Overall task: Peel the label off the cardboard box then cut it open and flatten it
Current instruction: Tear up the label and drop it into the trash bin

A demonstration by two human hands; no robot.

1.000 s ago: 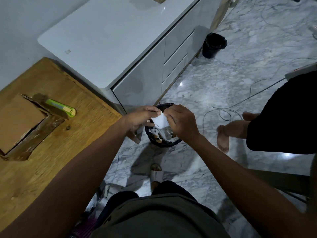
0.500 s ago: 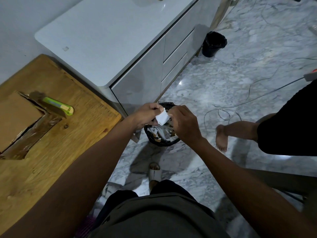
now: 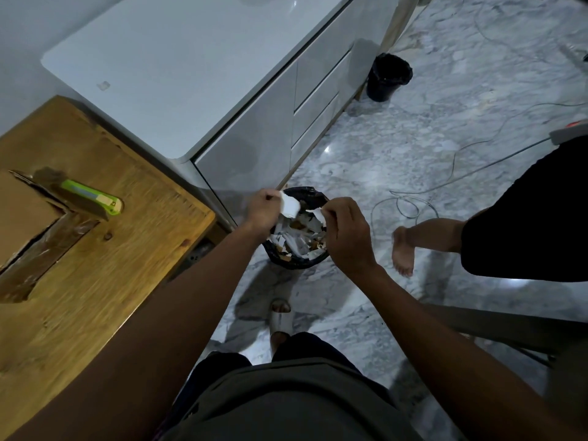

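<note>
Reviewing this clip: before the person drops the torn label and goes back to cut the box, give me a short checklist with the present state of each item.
1. Label pieces held: ok. The left hand pinches the larger label piece; the right hand pinches a smaller strip.
2. Both pieces over the waste bin: ok, so a drop should land inside.
3. Room in the bin: cannot tell; scraps reach near the rim.
4. Utility knife within reach: ok, lying on the cardboard box.
5. Knife blade retracted: cannot tell.
6. Box ready on the wooden table: ok, not yet flattened.
</note>
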